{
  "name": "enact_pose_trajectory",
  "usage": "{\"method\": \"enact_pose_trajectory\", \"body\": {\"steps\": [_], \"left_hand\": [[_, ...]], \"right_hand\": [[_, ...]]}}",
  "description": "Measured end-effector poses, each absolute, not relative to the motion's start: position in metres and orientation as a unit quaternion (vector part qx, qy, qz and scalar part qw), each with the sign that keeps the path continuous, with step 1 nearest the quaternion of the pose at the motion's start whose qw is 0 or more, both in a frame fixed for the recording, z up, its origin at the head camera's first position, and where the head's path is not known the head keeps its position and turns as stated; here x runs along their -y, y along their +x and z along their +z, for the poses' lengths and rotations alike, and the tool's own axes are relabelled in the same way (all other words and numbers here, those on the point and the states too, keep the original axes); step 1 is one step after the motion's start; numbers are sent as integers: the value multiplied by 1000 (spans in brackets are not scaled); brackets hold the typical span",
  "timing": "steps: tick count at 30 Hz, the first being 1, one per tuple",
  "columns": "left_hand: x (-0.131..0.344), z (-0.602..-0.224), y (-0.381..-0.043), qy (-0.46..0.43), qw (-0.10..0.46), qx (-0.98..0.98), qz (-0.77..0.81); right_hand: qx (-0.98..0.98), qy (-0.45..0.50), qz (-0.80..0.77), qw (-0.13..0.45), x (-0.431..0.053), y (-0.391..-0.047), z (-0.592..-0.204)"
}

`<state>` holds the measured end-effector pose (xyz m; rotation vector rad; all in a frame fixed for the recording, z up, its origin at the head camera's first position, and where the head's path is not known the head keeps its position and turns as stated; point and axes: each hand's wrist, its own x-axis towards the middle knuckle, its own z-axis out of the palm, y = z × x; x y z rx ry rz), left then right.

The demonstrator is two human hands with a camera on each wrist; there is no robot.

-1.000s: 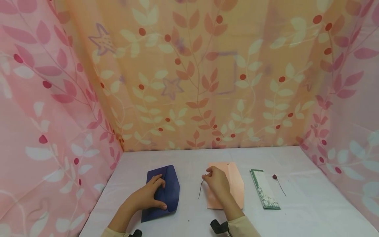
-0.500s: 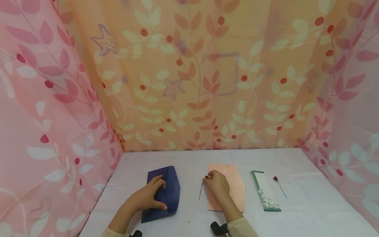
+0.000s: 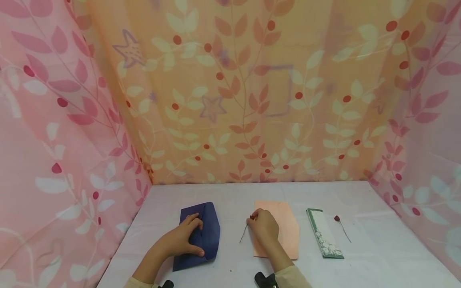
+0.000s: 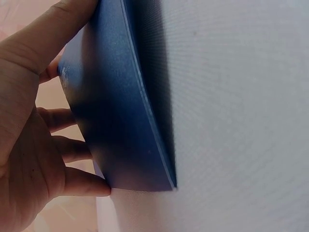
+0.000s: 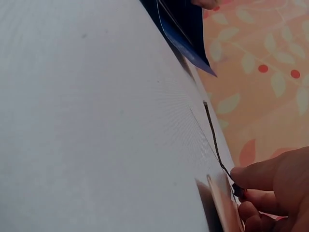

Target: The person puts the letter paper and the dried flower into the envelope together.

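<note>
Probably light & brittle, stemmed flower (image 3: 243, 233) (lower ctr, head view) suits a gentle hold near bloom, where R hand (image 3: 264, 228) pinches (exact spot unclear); L hand (image 3: 181, 239) grips blue envelope (image 3: 211, 234).

leafy orange curtain (image 3: 230, 100), pink drapes (image 3: 39, 144), white tabletop (image 3: 234, 198)

The left forearm (image 3: 150, 259) and the right forearm (image 3: 280, 256) come in from the lower edge of the head view and lean toward each other. The left hand (image 3: 181, 239) has its fingers (image 3: 191, 220) bent, with the thumb (image 3: 196, 251) standing well apart from them, in a wide grip. The right hand (image 3: 265, 229) is rounded, its thumb and fingertips (image 5: 248, 209) close together in a small pinch.
</note>
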<state>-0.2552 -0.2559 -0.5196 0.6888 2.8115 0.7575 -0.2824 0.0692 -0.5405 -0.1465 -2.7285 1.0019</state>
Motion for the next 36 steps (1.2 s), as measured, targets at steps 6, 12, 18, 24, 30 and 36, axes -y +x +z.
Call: {"method": "enact_pose_trajectory", "body": {"steps": [6,12,18,24,30,36], "left_hand": [[255,-521,-255,227,76,-938,251],[255,-521,-254,225,80,-937,256],[255,-520,-254,225,79,-937,255],[254,-518,-254,221,83,-938,255],[253,-517,-254,223,85,-936,260],[255,-518,-253,223,79,-937,257]], "right_hand": [[926,-51,358,108,-70,-282,-541],[907,-48,405,104,-75,-281,-537],[874,-39,476,91,-82,-283,-528],[837,-30,541,79,-82,-283,-517],[809,-33,583,68,-81,-284,-512],[786,-21,615,61,-76,-282,-506]]}}
